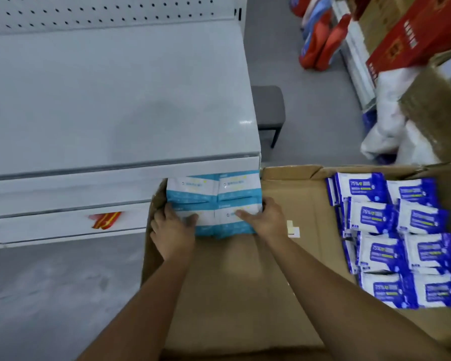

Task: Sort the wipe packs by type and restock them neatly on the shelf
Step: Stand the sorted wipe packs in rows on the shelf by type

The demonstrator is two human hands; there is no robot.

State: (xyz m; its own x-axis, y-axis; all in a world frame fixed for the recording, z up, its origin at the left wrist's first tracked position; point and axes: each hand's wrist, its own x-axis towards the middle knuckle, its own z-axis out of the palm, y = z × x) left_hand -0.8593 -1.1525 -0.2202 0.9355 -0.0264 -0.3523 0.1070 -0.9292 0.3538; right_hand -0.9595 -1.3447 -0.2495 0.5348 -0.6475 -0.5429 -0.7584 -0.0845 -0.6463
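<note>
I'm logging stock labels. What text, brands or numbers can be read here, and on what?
"75%" on the dark blue wipe packs; their other print is blurred.
Print on the light blue wipe packs: too blurred.
Markings on the red cartons: unreadable.
The red and yellow tag on the shelf: unreadable.

A: What colours are you getting on your feed?
B: I see pale-blue packs [214, 201] banded in white, and dark-blue packs [391, 230] with white panels and small yellow-green bars.
A: And around them?
B: I see a plain brown carton [245, 282], a pale grey shelf [115, 100] with a black-dotted back panel [102, 11], and a red tag [104, 220] striped yellow.
</note>
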